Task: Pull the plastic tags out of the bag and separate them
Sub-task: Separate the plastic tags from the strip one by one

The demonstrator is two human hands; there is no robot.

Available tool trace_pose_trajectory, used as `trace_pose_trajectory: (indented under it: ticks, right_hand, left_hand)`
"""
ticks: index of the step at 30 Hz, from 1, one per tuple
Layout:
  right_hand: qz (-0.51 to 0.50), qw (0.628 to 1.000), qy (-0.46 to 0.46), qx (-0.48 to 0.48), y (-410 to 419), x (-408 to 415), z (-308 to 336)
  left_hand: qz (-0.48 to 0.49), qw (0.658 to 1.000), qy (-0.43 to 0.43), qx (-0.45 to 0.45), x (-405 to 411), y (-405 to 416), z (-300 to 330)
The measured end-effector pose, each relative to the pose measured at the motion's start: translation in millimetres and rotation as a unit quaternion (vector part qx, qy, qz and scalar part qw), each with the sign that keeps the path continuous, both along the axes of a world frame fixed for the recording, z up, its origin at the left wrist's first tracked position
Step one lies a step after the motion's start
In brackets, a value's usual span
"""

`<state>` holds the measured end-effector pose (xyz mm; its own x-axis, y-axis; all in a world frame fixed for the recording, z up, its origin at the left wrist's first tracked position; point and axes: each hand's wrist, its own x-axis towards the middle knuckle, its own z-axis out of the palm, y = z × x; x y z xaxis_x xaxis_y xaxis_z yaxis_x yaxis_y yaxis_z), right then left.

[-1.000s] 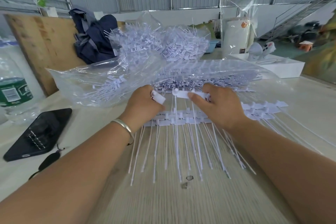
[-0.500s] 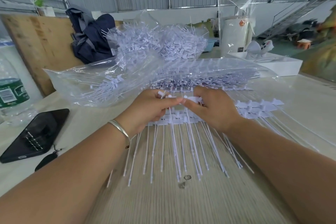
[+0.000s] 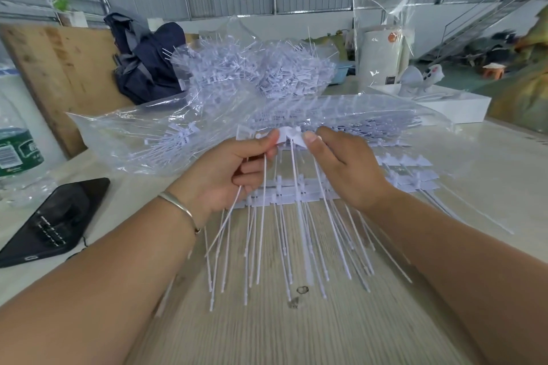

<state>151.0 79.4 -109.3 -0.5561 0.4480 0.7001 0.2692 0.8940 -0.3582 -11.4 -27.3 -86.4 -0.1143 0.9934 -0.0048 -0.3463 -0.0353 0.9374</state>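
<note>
A strip of white plastic tags (image 3: 290,137) is lifted above the table, its long thin tails hanging toward me. My left hand (image 3: 231,175) pinches the strip's left part between thumb and fingers. My right hand (image 3: 344,166) pinches its right part with thumb and forefinger. Under my hands a row of separated tags (image 3: 281,198) lies flat on the wooden table (image 3: 267,332). More tags (image 3: 415,172) lie to the right. Behind, the clear plastic bag (image 3: 142,139) holds many tags. A second heap of tags in plastic (image 3: 255,74) rises beyond it.
A black phone (image 3: 53,219) lies at the left, a plastic water bottle (image 3: 14,151) behind it. A dark blue garment (image 3: 145,68) leans on a wooden board (image 3: 62,68). A white box (image 3: 450,104) and a wrapped white cylinder (image 3: 379,59) stand at the back right.
Both hands have risen from the table, lifting a strip of tags up in front of the bag. The tails now hang free over the laid-out row.
</note>
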Motion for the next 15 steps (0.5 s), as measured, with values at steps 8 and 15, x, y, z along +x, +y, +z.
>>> trace_pose_trajectory:
  ticks: [8, 15]
  right_hand:
    - [0.098, 0.993, 0.04, 0.048, -8, -7, -1]
    - [0.006, 0.999, 0.047, -0.008, -2, -4, -1]
  left_hand:
    - [-0.168, 0.986, 0.018, 0.004, 16, 2, -12]
    - [-0.02, 0.997, -0.064, -0.024, 6, 7, -8]
